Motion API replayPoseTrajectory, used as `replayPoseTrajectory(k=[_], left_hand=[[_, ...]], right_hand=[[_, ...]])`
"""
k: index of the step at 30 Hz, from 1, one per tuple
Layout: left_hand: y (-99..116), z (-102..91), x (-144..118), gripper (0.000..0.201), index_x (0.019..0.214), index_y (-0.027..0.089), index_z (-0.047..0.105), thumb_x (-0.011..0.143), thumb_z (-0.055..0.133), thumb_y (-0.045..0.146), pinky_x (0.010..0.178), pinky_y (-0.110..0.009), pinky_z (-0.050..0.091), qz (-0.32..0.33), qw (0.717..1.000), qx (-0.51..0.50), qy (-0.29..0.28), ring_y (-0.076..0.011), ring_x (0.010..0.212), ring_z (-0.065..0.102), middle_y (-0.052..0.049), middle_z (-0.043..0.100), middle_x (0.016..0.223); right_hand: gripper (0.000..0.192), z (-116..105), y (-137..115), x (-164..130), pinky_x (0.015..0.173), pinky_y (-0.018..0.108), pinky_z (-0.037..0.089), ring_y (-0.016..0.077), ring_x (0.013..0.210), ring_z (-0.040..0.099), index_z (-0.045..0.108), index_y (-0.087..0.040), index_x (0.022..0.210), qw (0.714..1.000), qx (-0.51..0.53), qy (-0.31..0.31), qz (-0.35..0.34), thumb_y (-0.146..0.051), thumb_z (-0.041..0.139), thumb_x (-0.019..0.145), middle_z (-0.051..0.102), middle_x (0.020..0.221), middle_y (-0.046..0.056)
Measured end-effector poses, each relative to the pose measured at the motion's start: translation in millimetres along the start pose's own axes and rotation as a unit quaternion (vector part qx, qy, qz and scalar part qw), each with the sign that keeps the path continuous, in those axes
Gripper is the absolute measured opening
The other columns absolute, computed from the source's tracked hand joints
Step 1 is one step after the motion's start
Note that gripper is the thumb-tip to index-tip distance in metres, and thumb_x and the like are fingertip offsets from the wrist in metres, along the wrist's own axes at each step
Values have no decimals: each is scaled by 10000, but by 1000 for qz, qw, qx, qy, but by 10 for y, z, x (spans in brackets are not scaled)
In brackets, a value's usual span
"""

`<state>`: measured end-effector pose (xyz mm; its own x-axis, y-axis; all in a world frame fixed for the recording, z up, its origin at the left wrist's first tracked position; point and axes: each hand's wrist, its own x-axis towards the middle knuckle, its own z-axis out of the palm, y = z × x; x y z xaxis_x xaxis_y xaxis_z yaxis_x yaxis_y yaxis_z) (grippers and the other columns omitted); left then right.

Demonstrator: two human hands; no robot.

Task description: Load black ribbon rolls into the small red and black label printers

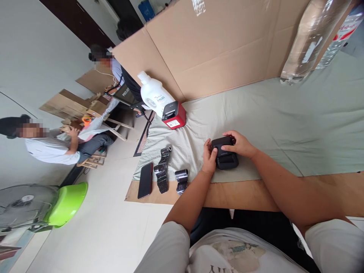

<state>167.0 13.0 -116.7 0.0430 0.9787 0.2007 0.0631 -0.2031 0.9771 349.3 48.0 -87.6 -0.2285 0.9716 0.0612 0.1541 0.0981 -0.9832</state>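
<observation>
A small black boxy device (224, 152), which looks like a portable printer, lies on the cloth near the table's front edge. My left hand (209, 157) grips its left side, thumb against the casing. From the right, my right hand (238, 144) holds the device's upper part, with the thumb on top and fingers curled round the far edge. Left of my hands are two partly unrolled black shiny rolls, a shorter ribbon roll (182, 181) and a longer ribbon roll (162, 170). A dark phone (145, 181) lies beside them at the table's left end.
A red and black box-shaped device (174, 115) stands at the back left, touching or near a white jug (156, 93). A cardboard panel (224, 41) borders the table's far side. Wrapped bottles (335, 41) stand back right. Beyond the left edge, two people sit by a fan (27, 203).
</observation>
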Motion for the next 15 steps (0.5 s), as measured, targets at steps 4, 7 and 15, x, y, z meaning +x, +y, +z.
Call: replayPoseTrajectory(k=[4,7,15], left_hand=[[34,-40,12,804,1381,210,456,759,730,640,1128,-424,392,-20,999,-37,-22,-281,1263,539,-122,555,1340],[50,-52,12,789,1378,215,461,761,741,620,1123,-425,396,-48,996,-64,-28,-277,1251,548,-117,565,1338],[82,-70,33,790,1386,234,486,742,776,589,1153,-413,362,-64,994,-82,-34,-286,1307,515,-96,569,1365]], right_hand=[[854,25,25,-14,1032,479,509,286,1167,615,503,-218,1344,994,76,-57,54,-505,849,618,610,1300,112],[879,5,30,-5,1047,496,499,309,1190,607,514,-199,1347,989,82,-90,84,-484,877,599,642,1257,117],[719,0,-34,7,1012,489,511,302,1136,623,595,-218,1201,992,73,-74,69,-435,889,582,676,1184,91]])
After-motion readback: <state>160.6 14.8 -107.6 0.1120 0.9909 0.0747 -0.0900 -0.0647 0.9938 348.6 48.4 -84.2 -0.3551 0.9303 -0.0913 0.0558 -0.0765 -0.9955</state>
